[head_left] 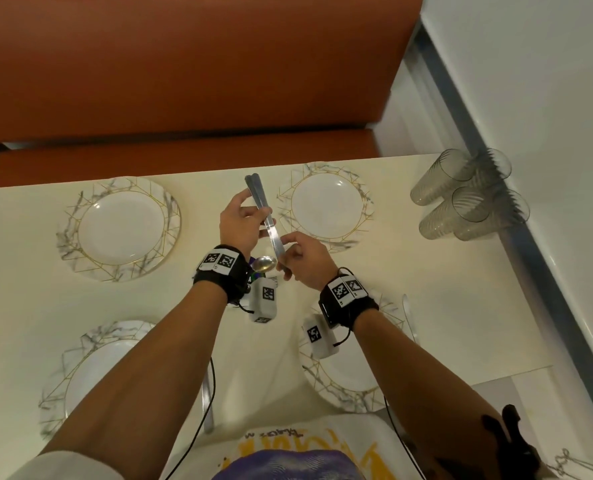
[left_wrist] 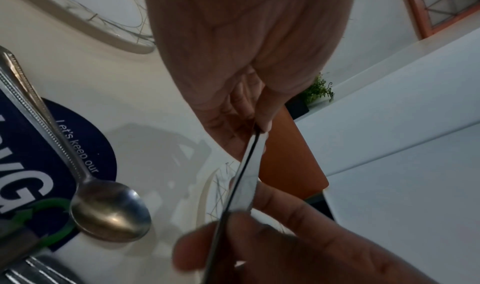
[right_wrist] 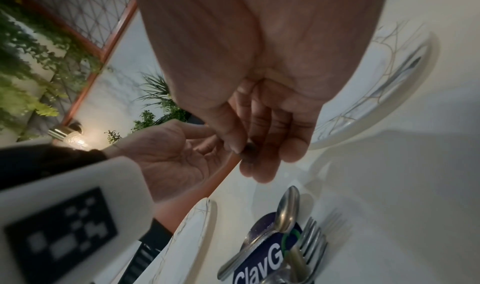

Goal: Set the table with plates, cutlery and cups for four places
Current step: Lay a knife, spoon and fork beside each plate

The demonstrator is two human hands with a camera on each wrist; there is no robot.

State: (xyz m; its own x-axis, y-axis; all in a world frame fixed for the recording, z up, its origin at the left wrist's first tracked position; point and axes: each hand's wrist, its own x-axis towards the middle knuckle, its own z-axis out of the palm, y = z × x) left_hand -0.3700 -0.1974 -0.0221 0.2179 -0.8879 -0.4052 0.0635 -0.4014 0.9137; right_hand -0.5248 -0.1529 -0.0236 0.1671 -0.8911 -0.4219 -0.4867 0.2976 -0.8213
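Observation:
Two table knives are held together above the table's middle, handles pointing away from me. My left hand grips them at mid-length. My right hand pinches their blade end between thumb and fingers. Four white marble-patterned plates lie on the table: far left, far right, near left and near right. Below my hands a spoon lies on a blue sticker, with forks beside it. Several clear cups lie stacked at the far right.
A knife lies right of the near right plate, and another lies beside the near left plate. An orange bench seat runs along the table's far edge. A white wall borders the right side.

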